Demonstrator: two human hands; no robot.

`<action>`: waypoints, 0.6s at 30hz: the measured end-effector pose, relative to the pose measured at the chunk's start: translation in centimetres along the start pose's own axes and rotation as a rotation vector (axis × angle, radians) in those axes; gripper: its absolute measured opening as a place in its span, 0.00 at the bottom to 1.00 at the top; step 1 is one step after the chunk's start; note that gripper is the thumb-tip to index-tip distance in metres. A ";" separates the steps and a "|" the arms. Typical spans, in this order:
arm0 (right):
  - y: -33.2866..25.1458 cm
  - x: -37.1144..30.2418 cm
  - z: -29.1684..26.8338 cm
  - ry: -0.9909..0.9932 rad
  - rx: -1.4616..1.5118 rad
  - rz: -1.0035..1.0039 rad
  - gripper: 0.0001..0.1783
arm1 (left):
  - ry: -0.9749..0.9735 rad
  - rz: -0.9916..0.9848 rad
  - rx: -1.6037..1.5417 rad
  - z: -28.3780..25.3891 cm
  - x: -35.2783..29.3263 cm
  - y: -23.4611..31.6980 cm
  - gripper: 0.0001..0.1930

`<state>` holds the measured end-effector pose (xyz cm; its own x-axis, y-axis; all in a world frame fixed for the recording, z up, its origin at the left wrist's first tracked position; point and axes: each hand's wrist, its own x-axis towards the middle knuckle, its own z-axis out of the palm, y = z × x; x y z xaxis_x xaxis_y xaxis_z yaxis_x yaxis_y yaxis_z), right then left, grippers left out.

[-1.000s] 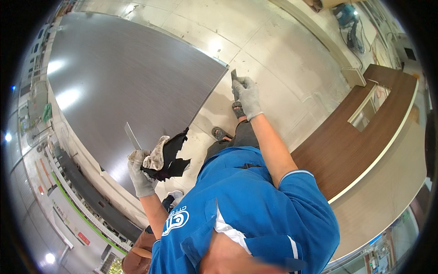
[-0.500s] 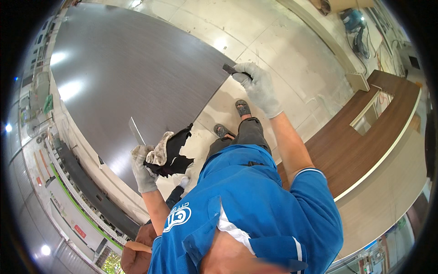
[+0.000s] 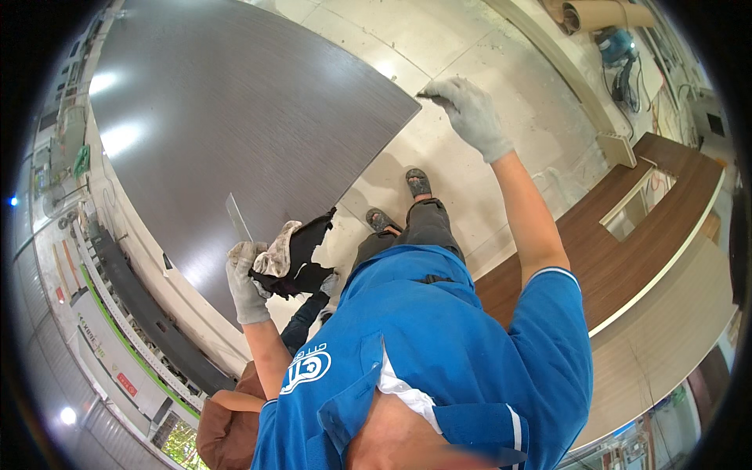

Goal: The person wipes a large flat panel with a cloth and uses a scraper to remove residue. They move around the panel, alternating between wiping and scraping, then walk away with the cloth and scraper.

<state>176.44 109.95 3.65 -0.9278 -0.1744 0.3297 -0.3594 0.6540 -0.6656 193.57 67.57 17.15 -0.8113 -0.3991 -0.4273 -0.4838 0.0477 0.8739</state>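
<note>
My gloved left hand point(image 3: 247, 286) is closed around a flat metal blade point(image 3: 237, 217), which sticks up from the fist like a scraper. A stained pale rag point(image 3: 277, 252) and a ragged black cloth point(image 3: 312, 244) hang from the same hand, over the near edge of a large dark wood-grain panel point(image 3: 235, 102). At the panel's right corner, my gloved right hand point(image 3: 474, 117) is closed on a small dark block point(image 3: 427, 95). Only a bit of the block shows past the fingers; whether it touches the panel edge I cannot tell.
On the right stands a brown board point(image 3: 580, 258) with a rectangular cutout. A blue power tool point(image 3: 616, 47) with a cord and a brown roll point(image 3: 603, 16) lie far right. Another person in brown point(image 3: 229, 427) is at lower left. Tiled floor point(image 3: 486, 63) borders the panel.
My right hand has moved up and to the right, with the dark block now mostly hidden by its fingers. My left hand keeps its hold and has hardly moved.
</note>
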 end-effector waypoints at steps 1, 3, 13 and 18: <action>0.0 0.2 0.0 -0.088 -0.038 -0.040 0.12 | -0.002 0.014 0.000 -0.1 0.0 -0.1 0.20; -0.1 0.5 -0.2 -0.089 -0.062 -0.156 0.12 | -0.012 0.030 0.003 -0.3 0.0 -0.3 0.20; -2.2 -1.4 1.0 0.008 -0.265 -0.114 0.15 | -0.034 0.027 0.046 -0.6 0.1 -0.4 0.22; -2.8 -1.4 0.8 -0.066 -0.204 -0.106 0.16 | 0.002 0.038 0.023 -0.8 0.1 -0.9 0.21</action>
<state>178.65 107.76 4.48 -0.8930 -0.2930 0.3416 -0.4336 0.7635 -0.4787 194.22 66.71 16.49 -0.8286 -0.3987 -0.3929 -0.4596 0.0840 0.8841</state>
